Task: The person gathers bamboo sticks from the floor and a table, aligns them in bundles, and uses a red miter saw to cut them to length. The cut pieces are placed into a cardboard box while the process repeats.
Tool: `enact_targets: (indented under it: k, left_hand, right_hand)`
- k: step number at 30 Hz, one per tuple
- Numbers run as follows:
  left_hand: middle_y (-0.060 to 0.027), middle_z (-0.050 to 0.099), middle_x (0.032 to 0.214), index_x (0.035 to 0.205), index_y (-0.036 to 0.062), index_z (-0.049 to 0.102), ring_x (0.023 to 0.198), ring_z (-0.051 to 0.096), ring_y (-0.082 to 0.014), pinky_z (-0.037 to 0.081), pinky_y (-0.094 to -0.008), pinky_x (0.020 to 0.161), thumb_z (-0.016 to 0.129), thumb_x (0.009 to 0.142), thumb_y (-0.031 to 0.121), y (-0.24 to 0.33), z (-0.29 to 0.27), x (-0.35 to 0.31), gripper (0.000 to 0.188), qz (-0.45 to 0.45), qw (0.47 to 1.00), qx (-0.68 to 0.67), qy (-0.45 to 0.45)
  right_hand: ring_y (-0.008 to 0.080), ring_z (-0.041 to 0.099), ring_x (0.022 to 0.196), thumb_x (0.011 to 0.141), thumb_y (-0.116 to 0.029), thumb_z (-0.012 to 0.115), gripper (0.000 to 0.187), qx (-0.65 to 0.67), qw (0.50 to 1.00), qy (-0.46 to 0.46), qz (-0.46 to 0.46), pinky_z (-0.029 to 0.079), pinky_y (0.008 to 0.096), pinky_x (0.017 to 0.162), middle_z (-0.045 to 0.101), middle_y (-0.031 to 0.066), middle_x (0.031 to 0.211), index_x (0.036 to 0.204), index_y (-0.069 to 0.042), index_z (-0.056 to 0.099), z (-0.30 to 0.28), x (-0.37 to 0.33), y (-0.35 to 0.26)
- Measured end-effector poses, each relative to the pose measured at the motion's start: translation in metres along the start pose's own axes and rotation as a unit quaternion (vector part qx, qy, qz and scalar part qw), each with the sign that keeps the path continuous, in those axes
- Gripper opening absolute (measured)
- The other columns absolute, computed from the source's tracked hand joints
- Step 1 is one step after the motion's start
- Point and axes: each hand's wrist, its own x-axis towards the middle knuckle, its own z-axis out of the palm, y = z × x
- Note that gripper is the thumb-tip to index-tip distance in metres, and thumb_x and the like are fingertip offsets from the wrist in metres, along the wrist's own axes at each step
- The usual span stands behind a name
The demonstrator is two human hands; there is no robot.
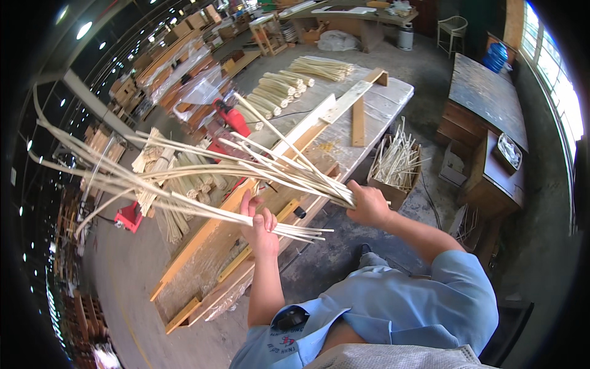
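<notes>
A bundle of long, pale rattan canes extends to the left from my right hand, which is closed tightly round its near end. Below it, a smaller bunch of thin canes runs through my left hand. That hand is closed loosely, some fingertips raised, and the short cane ends poke out to its right. The far ends spread and bend upward at the left, where the two bunches cross. Both hands are above the front side of the workbench, over its wooden guide frame.
Several tied cane bundles lie at the bench's far side. A red power tool stands among the boards. To the right is a box of cane offcuts, then a wooden cabinet. A red object is at the left.
</notes>
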Motion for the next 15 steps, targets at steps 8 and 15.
enact_targets:
  k: [8,15]
  left_hand:
    - [0.0017,0.057,0.108,0.149,0.0086,0.039,0.063,0.045,-0.0021,0.031,-0.0172,0.046,0.089,0.074,0.05,-0.071,0.137,0.056,0.099,-0.039,0.996,0.016,-0.078]
    - [0.0022,0.06,0.093,0.118,0.0097,0.057,0.063,0.048,-0.0024,0.033,-0.0188,0.047,0.083,0.082,0.016,-0.162,0.286,0.091,0.044,-0.127,0.981,0.075,-0.125]
  right_hand:
    - [0.0431,0.066,0.089,0.072,-0.016,0.071,0.044,0.085,0.991,0.04,0.094,0.05,0.0535,0.078,0.068,0.0199,0.091,0.111,-0.007,0.052,-0.012,-0.058,0.09]
    - [0.0434,0.065,0.089,0.072,-0.014,0.071,0.042,0.11,0.978,0.079,0.158,0.051,0.0525,0.076,0.067,0.0196,0.09,0.108,-0.007,0.051,-0.05,-0.066,0.208]
